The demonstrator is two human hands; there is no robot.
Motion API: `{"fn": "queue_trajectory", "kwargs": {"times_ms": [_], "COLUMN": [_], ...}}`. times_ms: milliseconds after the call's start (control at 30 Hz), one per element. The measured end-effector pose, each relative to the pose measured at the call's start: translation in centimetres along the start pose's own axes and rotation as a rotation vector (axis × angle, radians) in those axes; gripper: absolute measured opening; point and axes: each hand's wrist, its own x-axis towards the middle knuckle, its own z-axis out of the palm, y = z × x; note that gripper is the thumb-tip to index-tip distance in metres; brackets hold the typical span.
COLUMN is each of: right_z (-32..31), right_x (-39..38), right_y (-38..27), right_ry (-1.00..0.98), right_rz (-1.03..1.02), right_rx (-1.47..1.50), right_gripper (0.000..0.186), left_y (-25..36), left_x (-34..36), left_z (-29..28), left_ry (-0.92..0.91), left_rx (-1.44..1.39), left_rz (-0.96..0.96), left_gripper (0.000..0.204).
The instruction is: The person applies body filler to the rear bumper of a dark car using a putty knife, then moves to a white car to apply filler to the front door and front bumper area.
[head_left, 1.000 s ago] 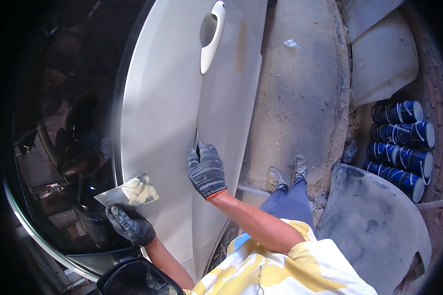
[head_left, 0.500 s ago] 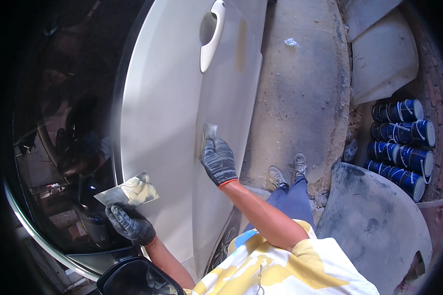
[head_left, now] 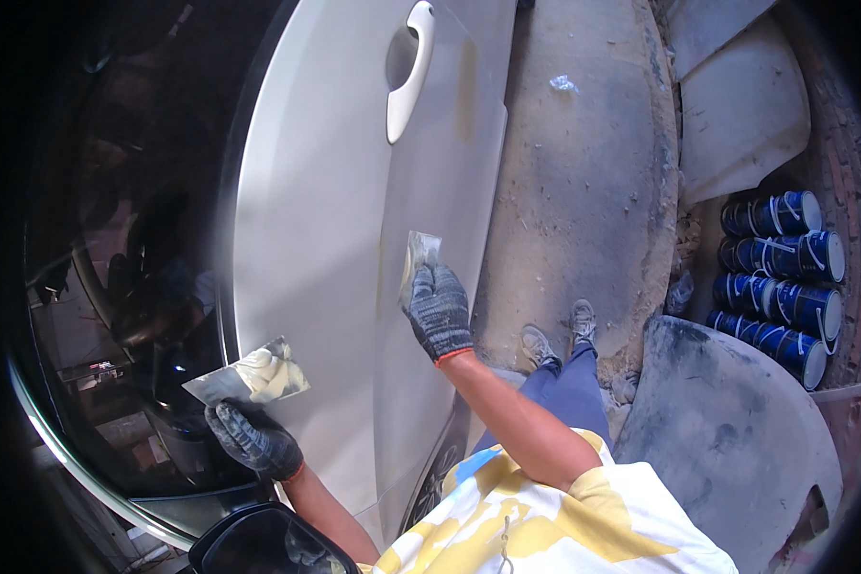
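My left hand [head_left: 254, 440], in a grey knit glove, holds a flat metal plate [head_left: 208, 386] with a pale cream paste [head_left: 268, 366] on top, at the car window's lower edge. My right hand [head_left: 437, 316], gloved alike, grips a small flat spreader [head_left: 421, 251] against the white car door [head_left: 306, 220]. A faint yellowish streak runs along the door's crease just left of the spreader. Above it is the door handle [head_left: 411, 77], with a broader tan patch [head_left: 466, 86] beside it.
A side mirror [head_left: 277, 540] is at the bottom. Beyond the door are dusty concrete [head_left: 574, 182] under my feet, a crumpled scrap [head_left: 563, 83], a large grey curved panel [head_left: 717, 440], more leaning panels [head_left: 737, 124], and several stacked blue pails [head_left: 775, 297] by a brick wall.
My right hand has moved rightward from the door's crease with the spreader, which now shows more of its face; a yellowish streak shows where it was. My left hand is nearly still.
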Motion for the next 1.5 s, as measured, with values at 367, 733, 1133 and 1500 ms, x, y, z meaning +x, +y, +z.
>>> {"fn": "queue_trajectory", "kwargs": {"times_ms": [367,733,1133,1500], "right_z": [0.6,0.4,0.6,1.1], "right_x": [-0.3,-3.6,-1.8,-2.7], "right_y": [-0.5,-2.2,1.2,-2.3], "right_ry": [-0.058,-0.086,-0.075,-0.018], "right_rz": [-0.082,-0.222,-0.038,-0.299], "right_rx": [-0.018,0.124,0.047,0.123], "right_gripper": [0.026,0.016,0.024,0.017], "left_y": [0.0,0.0,0.3,0.3], "left_x": [0.1,-0.1,0.4,0.2], "left_z": [-0.1,-0.1,-0.4,-0.2], "left_ry": [-0.002,-0.019,-0.013,0.000], "left_rx": [-0.009,0.033,0.028,0.004], "left_rz": [0.004,0.001,-0.003,-0.008], "left_gripper": [0.031,0.031,0.026,0.029]}}
